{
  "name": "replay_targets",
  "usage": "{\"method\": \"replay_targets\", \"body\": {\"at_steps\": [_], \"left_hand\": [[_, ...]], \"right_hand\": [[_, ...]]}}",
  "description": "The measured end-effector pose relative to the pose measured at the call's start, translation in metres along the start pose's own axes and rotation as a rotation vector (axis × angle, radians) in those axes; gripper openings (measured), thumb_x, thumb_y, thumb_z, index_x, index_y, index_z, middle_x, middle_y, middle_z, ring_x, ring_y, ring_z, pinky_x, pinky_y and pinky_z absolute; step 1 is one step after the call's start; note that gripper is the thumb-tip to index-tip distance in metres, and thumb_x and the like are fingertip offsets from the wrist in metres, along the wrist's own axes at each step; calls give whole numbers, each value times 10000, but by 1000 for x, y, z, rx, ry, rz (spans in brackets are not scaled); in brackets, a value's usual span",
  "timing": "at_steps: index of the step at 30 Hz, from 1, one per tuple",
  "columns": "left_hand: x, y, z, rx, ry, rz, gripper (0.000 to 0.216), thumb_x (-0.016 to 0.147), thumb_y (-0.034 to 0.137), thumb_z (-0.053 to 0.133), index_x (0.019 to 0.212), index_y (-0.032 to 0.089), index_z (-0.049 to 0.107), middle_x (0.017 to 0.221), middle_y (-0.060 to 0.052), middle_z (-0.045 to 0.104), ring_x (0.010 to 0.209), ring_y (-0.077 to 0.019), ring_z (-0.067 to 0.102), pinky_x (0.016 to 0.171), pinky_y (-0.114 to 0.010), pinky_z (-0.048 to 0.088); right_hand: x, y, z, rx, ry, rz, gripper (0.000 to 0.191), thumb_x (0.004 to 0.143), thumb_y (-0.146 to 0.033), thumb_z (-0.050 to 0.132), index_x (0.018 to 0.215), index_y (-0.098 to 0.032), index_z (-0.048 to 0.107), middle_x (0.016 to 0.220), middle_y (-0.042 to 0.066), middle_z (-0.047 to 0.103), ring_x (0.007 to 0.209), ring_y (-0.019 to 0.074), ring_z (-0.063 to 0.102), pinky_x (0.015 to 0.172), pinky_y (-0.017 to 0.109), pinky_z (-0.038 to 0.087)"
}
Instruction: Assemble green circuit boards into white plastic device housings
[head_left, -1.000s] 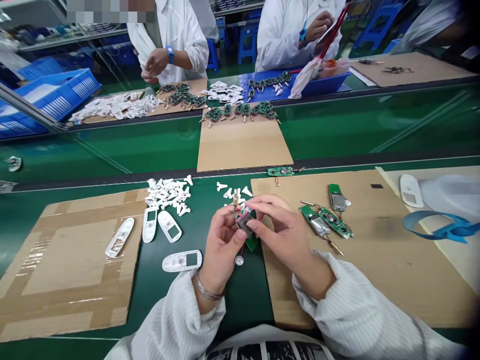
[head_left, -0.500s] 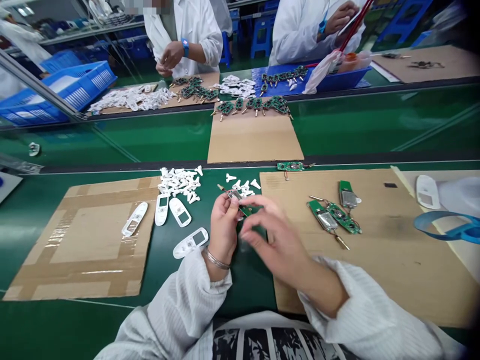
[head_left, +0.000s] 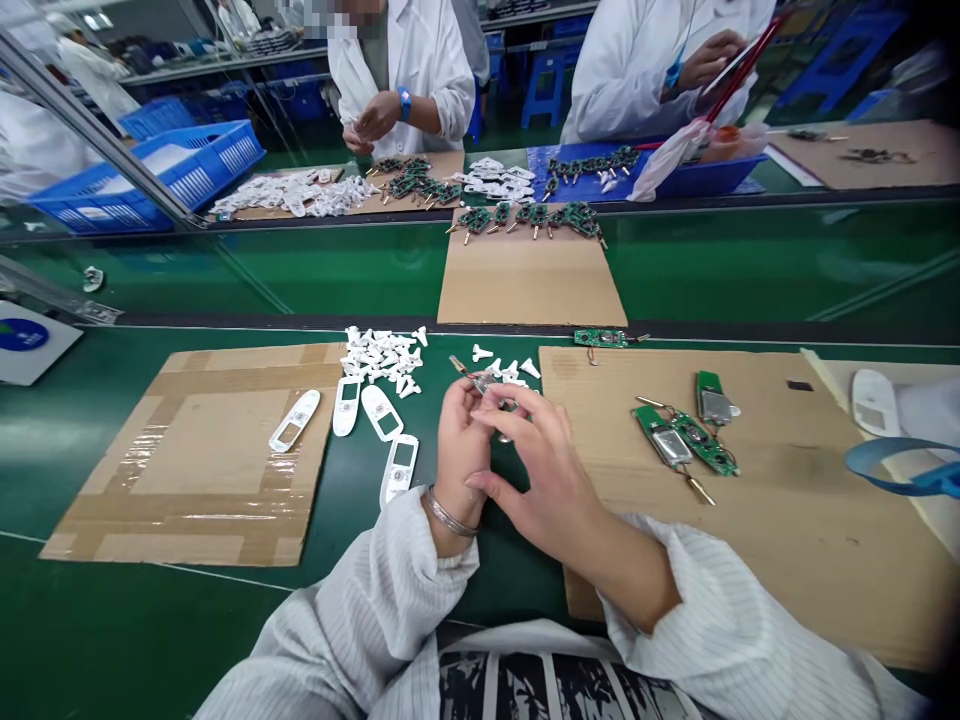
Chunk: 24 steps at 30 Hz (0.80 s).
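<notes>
The left hand (head_left: 461,450) pinches a small brass-pinned component (head_left: 480,384) in its fingertips, the half-open right hand (head_left: 547,470) just beside it; a slack pinch could drop it among the white plastic pieces (head_left: 510,372) just beyond.

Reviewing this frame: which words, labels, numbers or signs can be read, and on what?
No words or numbers can be read.
Blue round logo on the white card at far left: too small to read.
Markings on the green circuit boards at right: too small to read.
</notes>
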<state>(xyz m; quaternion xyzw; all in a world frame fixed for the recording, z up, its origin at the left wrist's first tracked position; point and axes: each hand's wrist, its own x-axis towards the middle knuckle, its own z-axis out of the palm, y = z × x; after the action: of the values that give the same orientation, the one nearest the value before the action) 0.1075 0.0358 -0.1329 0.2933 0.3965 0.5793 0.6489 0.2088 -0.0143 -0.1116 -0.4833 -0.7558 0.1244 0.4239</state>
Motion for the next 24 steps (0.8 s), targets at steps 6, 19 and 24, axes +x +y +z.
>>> {"method": "replay_targets", "body": {"at_steps": [6, 19, 24], "left_hand": [[11, 60, -33, -188, 196, 382, 149, 837, 309, 693, 888, 176, 650, 863, -6, 622, 753, -96, 601, 708, -218, 486], [-14, 71, -45, -64, 10, 145, 233, 834, 370, 669, 959, 174, 685, 872, -45, 630, 696, -130, 574, 631, -241, 488], [-9, 63, -29, -95, -196, -32, 262, 834, 361, 632, 993, 157, 675, 779, -44, 589, 652, -130, 539, 594, -244, 450]], "right_hand": [[41, 23, 17, -10, -145, -71, 196, 942, -116, 469, 1024, -208, 620, 1023, 70, 668, 1011, 227, 587, 916, 408, 483], [71, 38, 102, -184, -478, -75, 184, 914, -65, 486, 930, -161, 642, 1031, 148, 594, 965, 280, 534, 708, 343, 502], [57, 49, 59, -17, -360, 85, 140, 890, -70, 512, 872, -168, 610, 943, 99, 615, 875, 222, 583, 752, 338, 515]]}}
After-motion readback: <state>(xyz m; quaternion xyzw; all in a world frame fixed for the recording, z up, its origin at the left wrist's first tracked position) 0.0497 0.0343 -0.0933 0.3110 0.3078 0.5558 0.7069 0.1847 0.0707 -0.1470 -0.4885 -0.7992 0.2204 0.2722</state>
